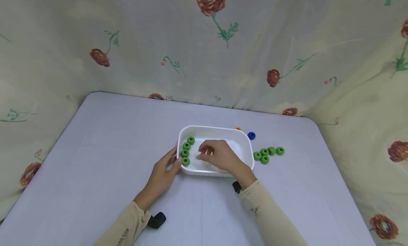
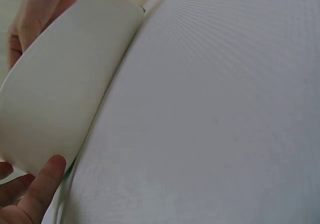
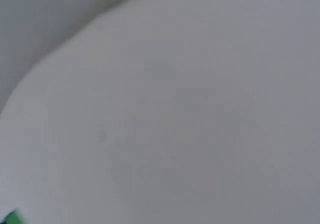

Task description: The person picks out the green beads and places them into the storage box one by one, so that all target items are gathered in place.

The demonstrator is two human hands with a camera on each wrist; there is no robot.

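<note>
A white rectangular tray (image 1: 216, 128) rests on the table. Along its left end inside runs a row of several green beads (image 1: 186, 146), each with a dark hole. At that end my left hand (image 1: 163, 171) holds the tray from outside, its thumb at the near corner; in the left wrist view the fingers (image 2: 47, 186) touch the outer wall. My right hand (image 1: 220, 155) is over the tray's middle, fingers bent down and fingertips close together. Whether a bead is between them is hidden. The right wrist view is mostly blurred white wall, with a green bit (image 3: 14, 218) at the corner.
Right of the tray lie several more green beads (image 1: 264, 159) in a loose cluster. Near its far right corner are a blue bead (image 1: 251, 135) and an orange bead (image 1: 238, 128), partly hidden by the rim. A flowered curtain (image 1: 191, 55) stands behind the white table (image 1: 127, 125).
</note>
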